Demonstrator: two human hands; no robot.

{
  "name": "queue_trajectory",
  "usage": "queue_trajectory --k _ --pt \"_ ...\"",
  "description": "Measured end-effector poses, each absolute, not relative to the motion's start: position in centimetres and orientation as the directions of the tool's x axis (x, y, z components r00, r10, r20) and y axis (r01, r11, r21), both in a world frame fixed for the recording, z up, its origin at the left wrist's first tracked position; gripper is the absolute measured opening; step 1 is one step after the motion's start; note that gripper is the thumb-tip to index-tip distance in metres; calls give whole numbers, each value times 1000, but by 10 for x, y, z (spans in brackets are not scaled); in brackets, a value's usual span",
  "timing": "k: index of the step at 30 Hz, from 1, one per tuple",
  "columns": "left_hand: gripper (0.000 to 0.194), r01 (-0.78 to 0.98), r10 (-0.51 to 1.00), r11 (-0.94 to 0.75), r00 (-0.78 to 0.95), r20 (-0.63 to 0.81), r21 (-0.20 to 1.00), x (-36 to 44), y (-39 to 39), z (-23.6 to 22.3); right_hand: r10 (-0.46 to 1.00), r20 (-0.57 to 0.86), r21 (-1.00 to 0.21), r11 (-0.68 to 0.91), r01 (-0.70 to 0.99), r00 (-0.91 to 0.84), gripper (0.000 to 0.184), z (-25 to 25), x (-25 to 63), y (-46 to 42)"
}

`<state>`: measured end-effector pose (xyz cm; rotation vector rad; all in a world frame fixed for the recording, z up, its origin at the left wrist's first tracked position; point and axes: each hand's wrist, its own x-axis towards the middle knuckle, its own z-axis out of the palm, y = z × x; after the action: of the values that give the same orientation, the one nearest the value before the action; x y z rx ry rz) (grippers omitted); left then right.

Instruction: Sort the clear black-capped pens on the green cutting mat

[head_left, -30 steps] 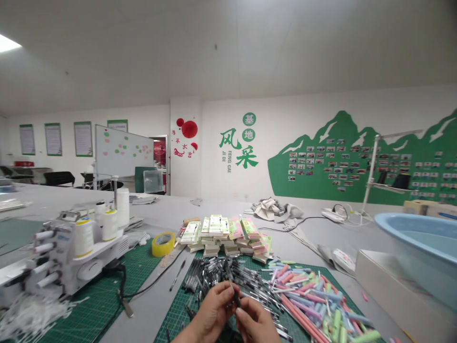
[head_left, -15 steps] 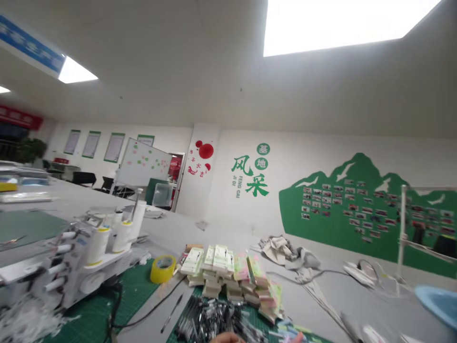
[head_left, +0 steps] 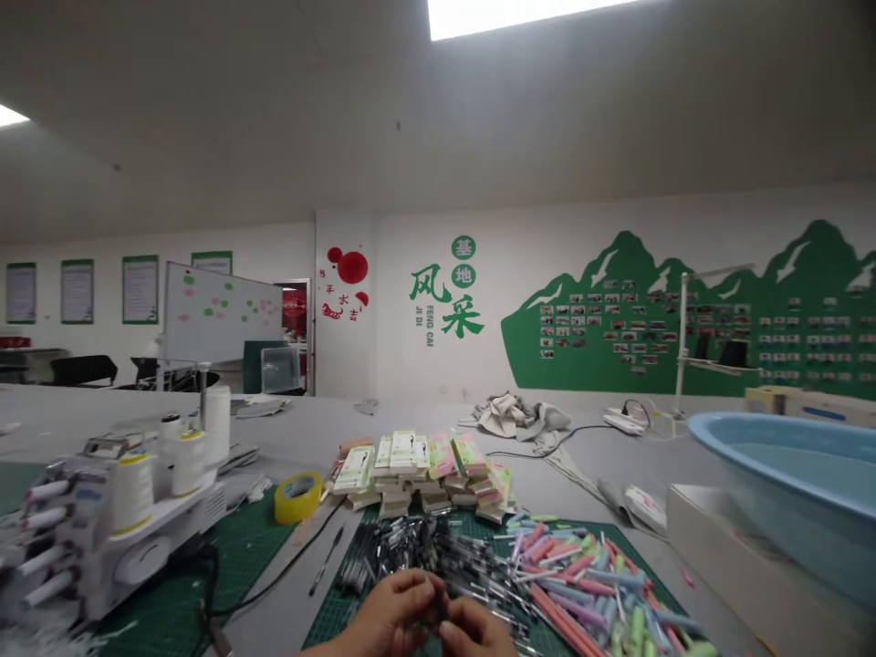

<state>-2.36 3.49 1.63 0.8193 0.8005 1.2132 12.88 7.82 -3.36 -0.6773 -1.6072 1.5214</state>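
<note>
Low in the middle of the head view my left hand (head_left: 395, 610) and my right hand (head_left: 477, 628) meet, fingertips pinched close together. Something small and dark sits between them, too hidden to name. Just beyond the hands lies a heap of black and clear pens (head_left: 417, 540), spread over a green cutting mat (head_left: 327, 630). To the right of my hands is a pile of pastel pen barrels or tubes (head_left: 581, 584) in pink, blue, purple and green. Behind the pens stand stacked small boxes or pads (head_left: 403, 456), pale green and pink.
A sewing machine (head_left: 130, 557) with white thread cones stands at left. A yellow tape roll (head_left: 298, 498) and a single pen (head_left: 327, 561) lie nearer. At right, a blue basin (head_left: 808, 493) is beside a white box (head_left: 712, 538). Crumpled cloth (head_left: 510, 417) and a cable lie behind.
The view has tilted down and turned right, levelling out. Both hands now show more fully and are together; before, only fingertips showed, farther apart. The coloured pile and basin have come into view.
</note>
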Motion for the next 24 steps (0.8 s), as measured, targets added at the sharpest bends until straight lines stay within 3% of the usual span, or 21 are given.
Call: queue_trajectory --k 8,13,24 --pt "32 -450 998 -34 -67 5 892 -9 21 22 854 110 -994 80 -80 -508 51 -11 128 57" --pt "31 -369 997 -78 -18 76 926 -4 29 27 836 75 -993 14 -115 -543 53 -12 132 60" --pt "38 -451 998 -8 58 38 892 2 33 9 857 30 -969 -102 -226 -515 45 -15 128 60"
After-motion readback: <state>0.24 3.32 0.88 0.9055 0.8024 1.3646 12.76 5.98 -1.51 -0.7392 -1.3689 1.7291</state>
